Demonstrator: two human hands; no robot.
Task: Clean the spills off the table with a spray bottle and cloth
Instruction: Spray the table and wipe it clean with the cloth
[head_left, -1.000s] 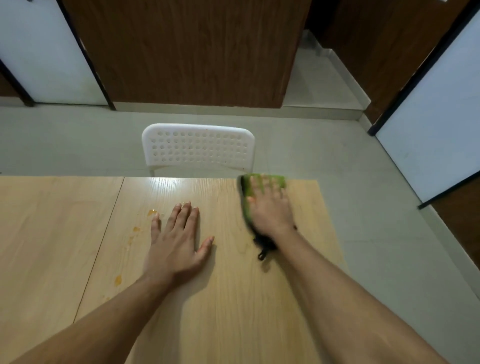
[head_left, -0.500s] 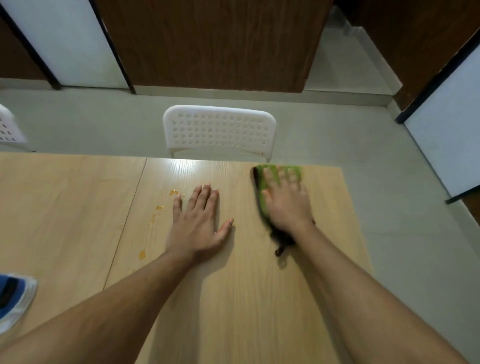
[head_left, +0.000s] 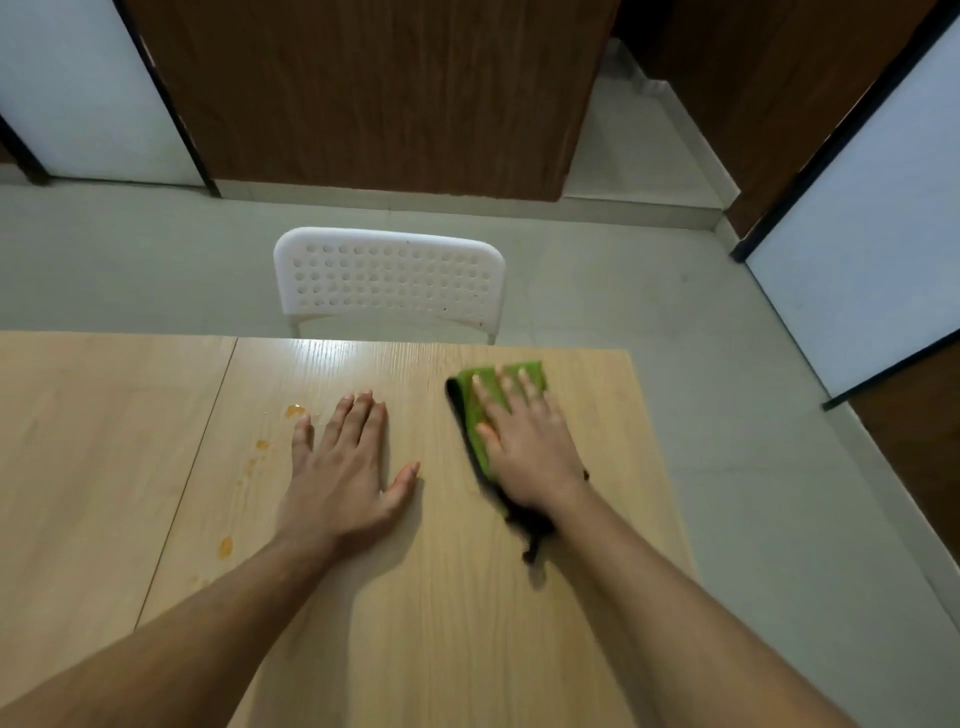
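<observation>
Altogether, two hands, one cloth and one chair are counted, with five orange spill marks made out on the tabletop (head_left: 467, 623). The left hand (head_left: 343, 467) is laid flat on the wood, fingers straight and close together, thumb spread; nothing is held by it. The right hand (head_left: 524, 441) is pressed palm-down on the green cloth (head_left: 480, 410), fingers straight and slightly spread over its far part. A dark edge of the cloth is seen along its left side, and a dark frayed end is seen trailing out from under the wrist. The cloth is placed near the far right corner of the tabletop, well apart from the spills (head_left: 295, 410), which are scattered just left of the left hand, beside the seam between two panels. One white perforated chair (head_left: 389, 280) is pushed up to the far edge.

Against the frame half a second before: both hands and the cloth are found in the same arrangement. A blue-and-white object seen then at the lower left edge is no longer in view, nor is the second white chair at the left edge. The spray bottle is not identified in view.
</observation>
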